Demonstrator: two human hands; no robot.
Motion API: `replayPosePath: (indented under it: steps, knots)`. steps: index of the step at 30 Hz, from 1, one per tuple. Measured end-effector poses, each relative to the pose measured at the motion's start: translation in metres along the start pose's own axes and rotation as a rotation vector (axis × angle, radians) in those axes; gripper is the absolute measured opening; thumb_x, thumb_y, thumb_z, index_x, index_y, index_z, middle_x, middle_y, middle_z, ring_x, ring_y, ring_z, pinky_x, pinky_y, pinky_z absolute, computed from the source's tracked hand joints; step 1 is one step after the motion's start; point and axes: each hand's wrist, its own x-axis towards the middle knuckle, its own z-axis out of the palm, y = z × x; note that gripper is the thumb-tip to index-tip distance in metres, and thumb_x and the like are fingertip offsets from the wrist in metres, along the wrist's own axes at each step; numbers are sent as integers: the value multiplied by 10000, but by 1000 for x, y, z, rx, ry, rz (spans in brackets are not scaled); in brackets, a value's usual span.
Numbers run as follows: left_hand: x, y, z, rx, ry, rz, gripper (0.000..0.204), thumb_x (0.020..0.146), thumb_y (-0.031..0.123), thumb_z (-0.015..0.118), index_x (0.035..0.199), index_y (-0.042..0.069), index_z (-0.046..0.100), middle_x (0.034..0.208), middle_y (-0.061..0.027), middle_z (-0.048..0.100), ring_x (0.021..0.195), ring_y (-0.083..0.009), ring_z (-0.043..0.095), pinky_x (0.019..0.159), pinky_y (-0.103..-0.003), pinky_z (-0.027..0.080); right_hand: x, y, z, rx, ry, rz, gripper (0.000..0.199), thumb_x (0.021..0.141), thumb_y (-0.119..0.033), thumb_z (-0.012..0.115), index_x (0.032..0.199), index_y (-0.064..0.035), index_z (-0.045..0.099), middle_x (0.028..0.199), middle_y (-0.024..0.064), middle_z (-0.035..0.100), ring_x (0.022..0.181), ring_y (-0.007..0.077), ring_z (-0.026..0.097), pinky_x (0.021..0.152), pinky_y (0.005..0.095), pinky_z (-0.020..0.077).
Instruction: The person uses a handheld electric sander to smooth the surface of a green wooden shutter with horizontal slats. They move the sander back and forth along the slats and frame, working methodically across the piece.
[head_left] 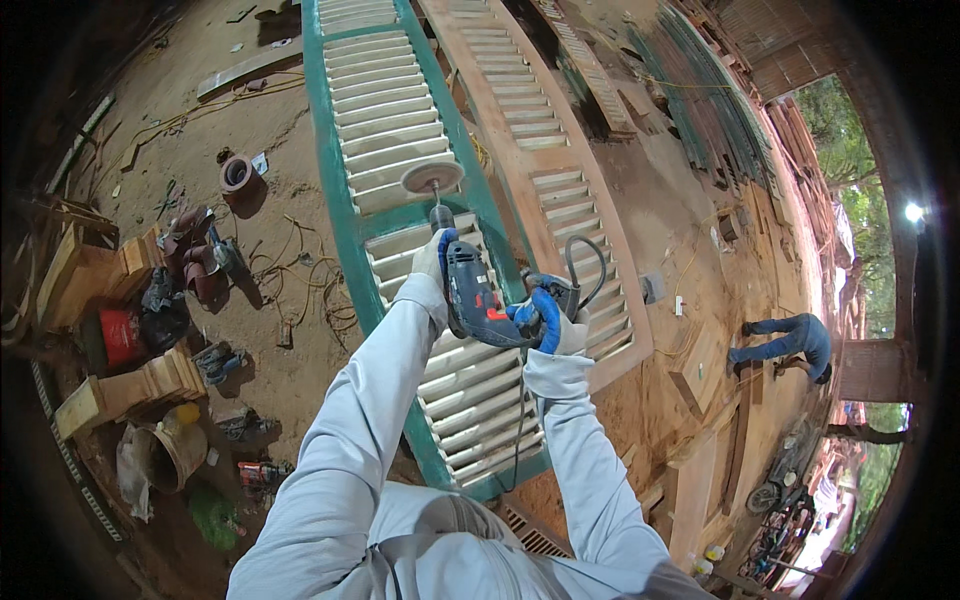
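Observation:
A dark corded power drill (473, 287) is held in both my hands above a louvred shutter with a green frame (347, 215) and pale slats. My left hand (432, 260), in a white and blue glove, wraps the drill's front just behind the chuck. Around the rear handle my right hand (556, 322), gloved the same way, is closed. A round sanding disc (432, 178) sits on the drill's shaft, over the shutter's middle rail; whether it touches the wood I cannot tell. The drill's black cable (600, 262) loops up beside my right hand.
A second, bare-wood shutter (540, 160) lies alongside on the right. Cords (320, 290), a clay-coloured pot (238, 174), wooden blocks (130, 390) and a bucket (168, 452) are on the ground at left. A person (785, 342) bends over at far right, near planks (700, 370) and a motorbike (780, 480).

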Motion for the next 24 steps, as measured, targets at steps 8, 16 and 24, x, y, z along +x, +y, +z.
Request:
replayPosePath:
  steps: [8, 16, 24]
  knots:
    - [39, 7, -21, 44, 44, 50, 286, 882, 374, 622, 892, 87, 628, 712, -109, 638, 558, -300, 632, 534, -527, 570, 40, 36, -9, 2, 28, 90, 181, 875, -23, 624, 1036, 53, 661, 633, 88, 615, 504, 175, 604, 592, 384, 615]
    - [20, 17, -22, 170, 193, 96, 282, 821, 357, 713, 912, 96, 657, 725, -62, 667, 537, -221, 637, 497, -382, 541, 29, 37, -2, 29, 91, 196, 103, 867, -10, 680, 966, 3, 654, 640, 60, 596, 515, 161, 592, 562, 364, 584]
    - [10, 20, -54, 124, 233, 153, 339, 800, 400, 729, 919, 86, 681, 746, -70, 670, 568, -220, 641, 542, -382, 556, 16, 46, 9, -20, -13, 220, 167, 857, -29, 693, 1023, -17, 694, 711, 36, 644, 556, 138, 609, 532, 284, 513]
